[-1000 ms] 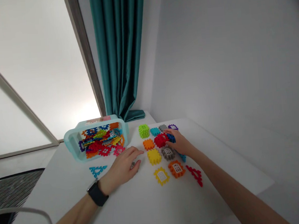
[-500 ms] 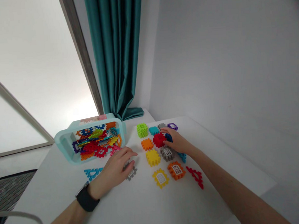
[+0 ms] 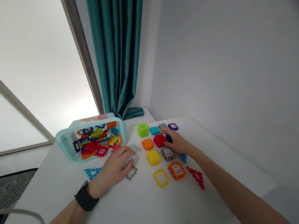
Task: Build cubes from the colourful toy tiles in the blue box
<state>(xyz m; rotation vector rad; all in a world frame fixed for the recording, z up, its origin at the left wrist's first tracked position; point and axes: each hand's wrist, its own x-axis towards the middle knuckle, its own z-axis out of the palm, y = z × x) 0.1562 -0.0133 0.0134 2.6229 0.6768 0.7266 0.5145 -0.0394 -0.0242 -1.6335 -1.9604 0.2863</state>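
1. Pale blue tub: it lies with its mouth towards the person, on the table, and holds a jumble of toothed pieces.
2. Blue triangle: it lies just beside the left wrist, partly behind it; a dark watch is on that wrist.
3. Left hand: over the last second, more of the gray window piece has come into sight past the thumb, while the pose of the hand is much the same. I judge that the piece lies loose on the table, apart from the grouped pieces. The fingers are half curled, with a wide gap to the thumb, and no grip on anything shows. Whether the thumb touches the gray piece is unclear.
4. Grouped pieces: the lime stack, orange stack and yellow stack form the left column, with the yellow window piece nearest the person. Nothing among them has visibly shifted.
5. Right hand: it has stayed put, bent around the dark blue piece, just beside the red stack. Thumb and forefinger are parted, with the blue between them; whether they grip it is hidden.
6. Red triangle: it lies just beside the right forearm, untouched.
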